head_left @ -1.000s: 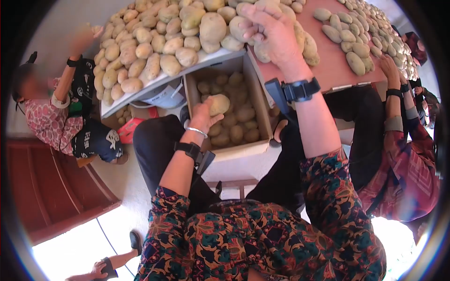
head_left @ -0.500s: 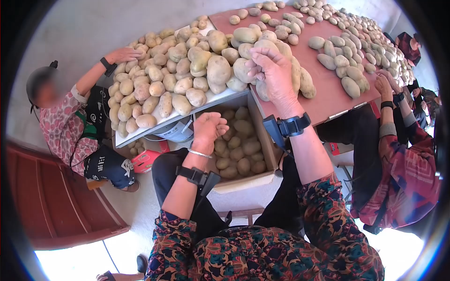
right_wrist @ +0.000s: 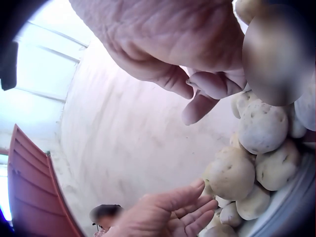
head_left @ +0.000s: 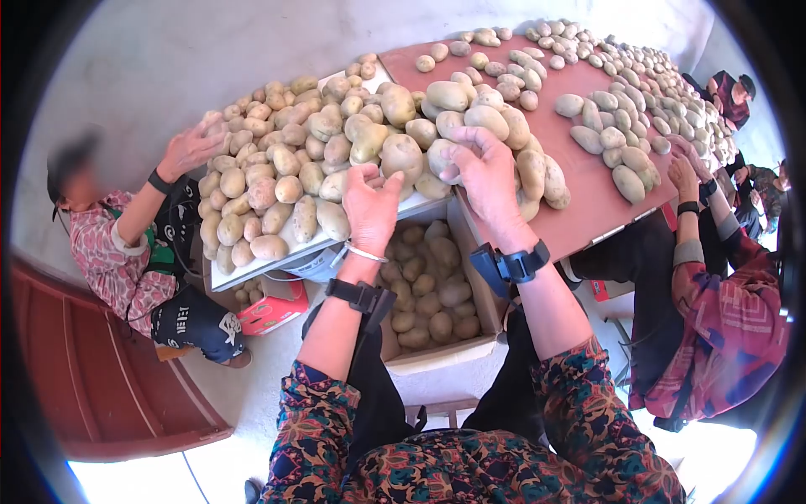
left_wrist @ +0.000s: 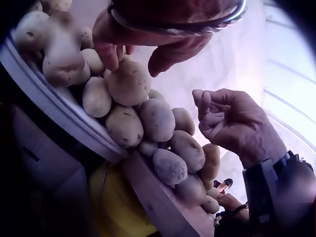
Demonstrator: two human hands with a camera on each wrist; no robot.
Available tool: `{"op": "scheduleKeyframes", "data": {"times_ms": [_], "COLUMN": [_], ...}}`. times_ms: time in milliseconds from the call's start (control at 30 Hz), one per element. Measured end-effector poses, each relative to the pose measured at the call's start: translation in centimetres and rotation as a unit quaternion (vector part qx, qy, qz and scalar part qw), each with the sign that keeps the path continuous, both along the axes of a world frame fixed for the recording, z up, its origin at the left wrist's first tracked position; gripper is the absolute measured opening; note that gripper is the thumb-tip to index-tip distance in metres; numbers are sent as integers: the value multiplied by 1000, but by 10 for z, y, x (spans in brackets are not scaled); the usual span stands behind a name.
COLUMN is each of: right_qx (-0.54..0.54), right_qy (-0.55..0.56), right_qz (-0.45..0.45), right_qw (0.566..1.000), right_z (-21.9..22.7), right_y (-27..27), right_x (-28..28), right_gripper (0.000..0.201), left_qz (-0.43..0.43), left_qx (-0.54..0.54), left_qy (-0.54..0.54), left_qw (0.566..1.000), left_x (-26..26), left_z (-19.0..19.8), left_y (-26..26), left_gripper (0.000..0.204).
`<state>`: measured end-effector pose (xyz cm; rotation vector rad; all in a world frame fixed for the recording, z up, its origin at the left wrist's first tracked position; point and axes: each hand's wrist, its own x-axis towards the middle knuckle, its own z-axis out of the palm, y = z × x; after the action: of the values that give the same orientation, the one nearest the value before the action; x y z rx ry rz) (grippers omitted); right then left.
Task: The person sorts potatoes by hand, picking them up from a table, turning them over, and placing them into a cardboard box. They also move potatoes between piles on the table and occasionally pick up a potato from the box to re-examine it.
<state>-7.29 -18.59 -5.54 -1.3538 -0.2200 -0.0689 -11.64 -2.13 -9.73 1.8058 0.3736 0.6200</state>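
My left hand (head_left: 372, 208) reaches over the front edge of the potato pile, thumb and fingers apart around the near side of a big round potato (head_left: 402, 158). In the left wrist view its fingertips hang close above a round potato (left_wrist: 129, 84); whether they touch is unclear. Beside the pile's right part, my right hand (head_left: 489, 176) is raised with loosely bent fingers, and nothing shows between them in the left wrist view. Below both hands, a cardboard box (head_left: 445, 357) holds several potatoes (head_left: 441, 326).
The pile lies on a white board (head_left: 281, 256) beside a reddish tabletop (head_left: 579, 202) with more potatoes. At left a person's hand (head_left: 191, 151) reaches over the pile; another person's hands (head_left: 688, 168) work at right. A red carton (head_left: 277, 312) stands lower left.
My left hand let go of the potato it held over the box and rose to the pile. My right hand stayed near the pile's right part, its fingers shifting slightly.
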Motion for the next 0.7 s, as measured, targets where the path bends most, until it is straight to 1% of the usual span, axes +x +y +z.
{"op": "scheduleKeyframes", "data": {"times_ms": [33, 67, 100, 133, 167, 200, 233, 267, 333, 367, 400, 467, 500, 533, 600, 633, 700], "right_qx": [-27, -28, -67, -106, -108, -126, -143, -141, -202, -234, -232, -247, -228, -228, -231, -230, -242], "right_qy": [-13, -13, -17, -21, -19, -9, -1, -4, -28, -13, -16, -79, -56, -56, -47, -47, -68], "right_qz": [0, -1, -5, -8, -7, -1, 3, 6, 6, 20, 23, -26, -13, -11, -6, -4, -26], "right_qw": [1000, 1000, 998, 994, 994, 992, 990, 990, 979, 972, 972, 965, 972, 972, 972, 972, 968], "right_z": [-2, -3, -3, -4, -4, -3, -3, -5, -2, 0, -7, -26, -20, -23, -24, -23, -20], "right_y": [3, 4, 7, 9, 10, 12, 15, 18, 20, 19, 20, 22, 21, 21, 20, 19, 16], "right_x": [0, -1, -3, -4, -6, -7, -8, -8, -10, -12, -8, 1, -1, 0, 1, 0, -1], "right_gripper": [31, 31, 30, 29, 29, 28, 28, 28, 30, 29, 29, 27, 25, 25, 25, 25, 24], "left_qz": [6, 12, 13, 12, 14, 18, 33, 35, 67, 72, 75, 66, 61, 64, 45, 47, -1], "left_qx": [28, 56, 51, 49, 67, 86, 137, 138, 208, 238, 239, 237, 215, 215, 161, 162, 101], "left_qy": [-4, -8, -20, -19, -6, 7, 30, 28, 38, 33, 31, 33, 32, 33, 36, 36, 3], "left_qw": [1000, 998, 998, 999, 998, 996, 990, 989, 975, 968, 968, 969, 974, 974, 985, 985, 995], "left_x": [3, 5, 8, 12, 16, 17, 17, 18, 20, 22, 24, 26, 26, 26, 25, 23, 20], "left_z": [-5, -10, -15, -19, -24, -20, -16, -12, -7, -6, -7, -6, -4, -4, -1, 1, 3], "left_y": [-2, -4, -5, -6, -8, -12, -14, -17, -24, -24, -25, -26, -25, -24, -21, -19, -17], "left_gripper": [47, 49, 54, 54, 55, 56, 62, 62, 65, 68, 68, 68, 66, 66, 65, 65, 66]}}
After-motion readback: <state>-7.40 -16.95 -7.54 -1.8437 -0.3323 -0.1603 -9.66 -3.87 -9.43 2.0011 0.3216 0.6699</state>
